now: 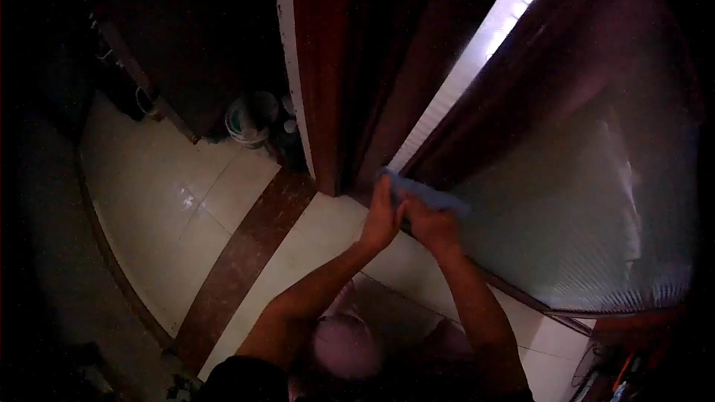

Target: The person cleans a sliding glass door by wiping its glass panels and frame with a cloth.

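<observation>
and there it is, one blue-grey cloth, dead centre of the frame, stretched slantwise at the foot of one bright strip that runs down from the top edge! two hands on it: the right hand is curled, closed around the cloth, while the left hand points upward, fingers fairly straight, at its left end, and whether those fingers pinch or merely press, i cannot tell. both bare forearms reach up from the bottom edge, drawing close together at the wrists, two dark sleeve ends below. either side of the strip, dark reddish folds; to the right, one broad greenish-grey panel catching streaks of light. underneath, a pale tiled floor, crossed left of centre by one brown band. it's a dim room, corners nearly black! upper left of centre, at least one bucket beside one white upright edge; lower right, a dark jumble with one orange streak, too murky to count.
</observation>
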`<action>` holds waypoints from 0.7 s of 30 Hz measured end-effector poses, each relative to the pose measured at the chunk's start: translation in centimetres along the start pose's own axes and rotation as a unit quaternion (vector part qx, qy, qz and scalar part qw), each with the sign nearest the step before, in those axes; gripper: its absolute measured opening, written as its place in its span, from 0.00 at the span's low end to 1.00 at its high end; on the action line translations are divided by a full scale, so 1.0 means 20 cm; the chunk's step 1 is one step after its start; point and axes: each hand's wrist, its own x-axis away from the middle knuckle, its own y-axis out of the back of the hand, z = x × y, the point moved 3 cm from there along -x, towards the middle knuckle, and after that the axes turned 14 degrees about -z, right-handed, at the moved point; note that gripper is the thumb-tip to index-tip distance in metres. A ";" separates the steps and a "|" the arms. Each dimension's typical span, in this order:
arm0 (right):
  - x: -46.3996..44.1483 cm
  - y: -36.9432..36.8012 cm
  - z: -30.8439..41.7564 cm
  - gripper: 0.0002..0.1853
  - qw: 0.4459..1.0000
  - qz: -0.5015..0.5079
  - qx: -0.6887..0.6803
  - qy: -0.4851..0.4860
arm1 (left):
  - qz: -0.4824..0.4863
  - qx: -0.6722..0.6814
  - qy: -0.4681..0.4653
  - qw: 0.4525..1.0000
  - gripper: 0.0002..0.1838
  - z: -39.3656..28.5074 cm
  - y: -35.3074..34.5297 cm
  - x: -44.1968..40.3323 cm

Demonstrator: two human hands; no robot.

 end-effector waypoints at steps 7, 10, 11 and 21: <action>0.29 -0.36 -0.05 0.23 0.985 0.131 0.077 0.086 | 0.013 0.060 0.144 0.988 0.36 0.42 -0.13 0.26; 0.27 -0.28 -0.06 0.23 0.985 0.142 0.074 0.060 | 0.032 0.146 0.235 0.961 0.36 0.57 -0.28 0.26; 0.28 -0.29 -0.06 0.24 0.978 0.170 0.105 0.053 | 0.046 0.229 0.284 0.930 0.35 0.58 -0.30 0.24; -0.06 0.00 0.21 0.26 0.995 0.055 0.070 0.054 | 0.060 0.243 0.432 0.867 0.28 -0.02 0.17 -0.24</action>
